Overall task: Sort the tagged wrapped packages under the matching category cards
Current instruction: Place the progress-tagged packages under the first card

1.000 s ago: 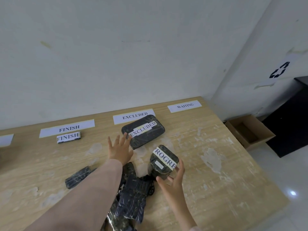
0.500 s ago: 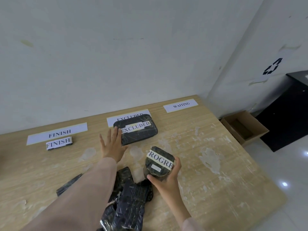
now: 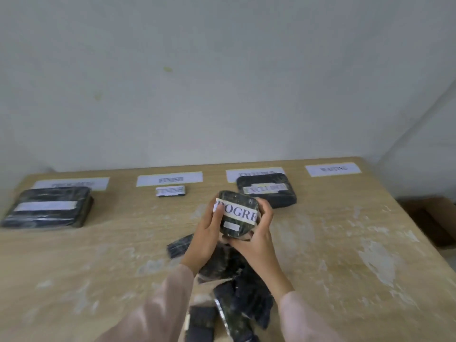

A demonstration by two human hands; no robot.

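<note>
A dark, round wrapped package (image 3: 237, 218) with a white tag reading "PROGRE" is lifted above the table centre. My left hand (image 3: 206, 236) grips its left side and my right hand (image 3: 257, 239) cups its right side and bottom. Four white category cards line the back edge: a blurred one (image 3: 71, 183), FINISH (image 3: 170, 178), EXCLUDED (image 3: 254, 172), and WAITING (image 3: 333, 169). A large flat package (image 3: 48, 209) lies under the leftmost card, a small FINISH-tagged package (image 3: 171, 191) under FINISH, and an EXCLUDED-tagged package (image 3: 267, 190) overlaps its card.
A heap of dark wrapped packages (image 3: 232, 297) lies on the wooden table (image 3: 345, 255) near me, partly under my forearms, with one small package (image 3: 179, 245) just left of my left hand. A cardboard box (image 3: 434, 218) sits on the floor beyond the table's right edge.
My left hand left the table near the EXCLUDED package and closed on the round package beside my right hand, which raised it. The view swung left, revealing the leftmost card and large package.
</note>
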